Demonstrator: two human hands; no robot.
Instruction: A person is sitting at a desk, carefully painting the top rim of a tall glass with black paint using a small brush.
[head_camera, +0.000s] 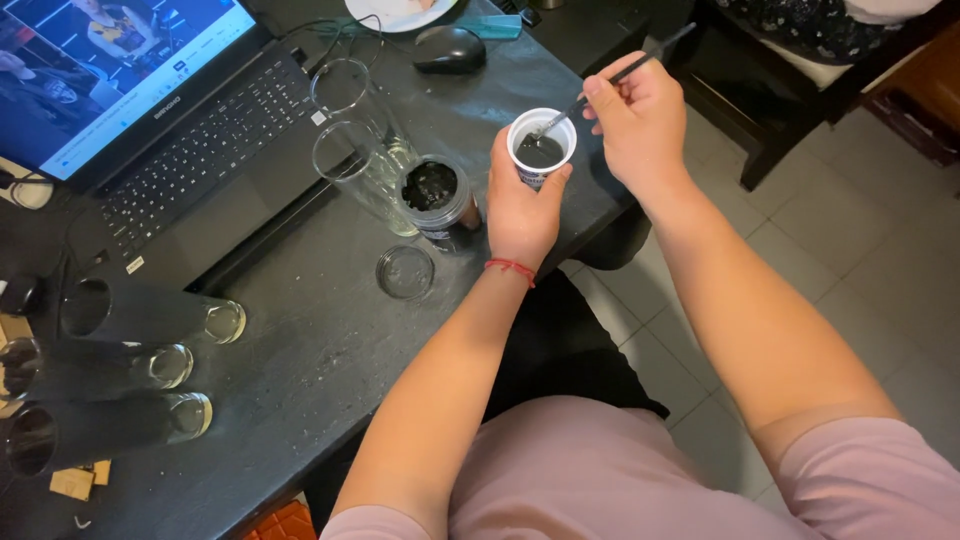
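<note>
- Left hand (520, 205) wrapped around small white cup (541, 147), above black table (300, 380) edge.
- Right hand (637, 118) pinching spoon (590, 97), tip in cup.
- Open jar (436, 196) just left of grip; tiled floor (850, 240) right.

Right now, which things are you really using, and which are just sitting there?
In use:
left hand holding the small white cup of dark liquid
right hand holding a thin black stirrer in the cup
open jar of dark stuff and its clear lid close by

Just sitting:
laptop
mouse
two upright glasses
three glasses lying down
white plate
</note>
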